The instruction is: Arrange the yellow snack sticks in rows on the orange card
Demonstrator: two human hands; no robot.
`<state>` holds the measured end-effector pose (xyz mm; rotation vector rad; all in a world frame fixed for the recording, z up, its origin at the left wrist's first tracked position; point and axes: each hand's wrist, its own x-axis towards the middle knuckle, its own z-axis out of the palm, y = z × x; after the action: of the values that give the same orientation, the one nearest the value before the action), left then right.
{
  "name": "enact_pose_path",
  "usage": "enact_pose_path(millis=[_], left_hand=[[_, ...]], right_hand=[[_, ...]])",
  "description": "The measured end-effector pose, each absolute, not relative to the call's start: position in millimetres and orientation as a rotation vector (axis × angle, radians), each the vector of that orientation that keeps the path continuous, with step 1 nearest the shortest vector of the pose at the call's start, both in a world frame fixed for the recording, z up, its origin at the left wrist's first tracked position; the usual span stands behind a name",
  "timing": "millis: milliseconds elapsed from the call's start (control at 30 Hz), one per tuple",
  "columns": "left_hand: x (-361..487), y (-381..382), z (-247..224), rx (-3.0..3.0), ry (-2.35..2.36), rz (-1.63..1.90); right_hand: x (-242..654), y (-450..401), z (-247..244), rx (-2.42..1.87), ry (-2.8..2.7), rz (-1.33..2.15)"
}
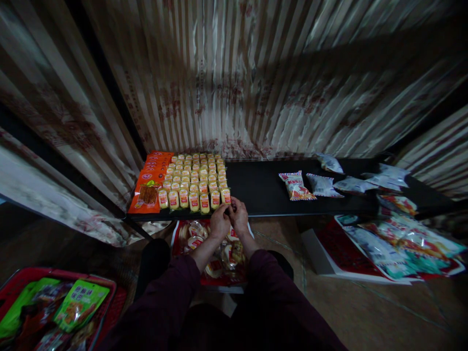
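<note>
My left hand (221,221) and my right hand (239,215) meet at the front edge of the black shelf (252,187). Their fingers are closed around the lower end of a small wrapped snack cake (225,196), the rightmost in the front row. To its left stand rows of matching yellow snack cakes (193,201) with red and white labels. An orange snack bag (149,183) lies at the left end of the rows. Below my hands is a red and white box (177,243) holding several round packaged snacks (195,229).
Several snack bags (297,186) lie on the shelf's right part. A box (321,258) heaped with bags stands on the floor at right. A red basket (109,287) with green pouches (81,303) is at lower left. Striped sheeting (226,87) hangs behind the shelf.
</note>
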<state>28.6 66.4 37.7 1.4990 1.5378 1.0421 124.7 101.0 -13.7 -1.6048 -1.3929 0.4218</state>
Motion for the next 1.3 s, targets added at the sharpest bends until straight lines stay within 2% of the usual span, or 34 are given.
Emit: enact_pose_path(millis=[1300], left_hand=[[27.3,67.5,32.0,1.555,1.528,1.040]], right_hand=[[122.5,105.4,-18.8,-1.650,-1.474,0.309]])
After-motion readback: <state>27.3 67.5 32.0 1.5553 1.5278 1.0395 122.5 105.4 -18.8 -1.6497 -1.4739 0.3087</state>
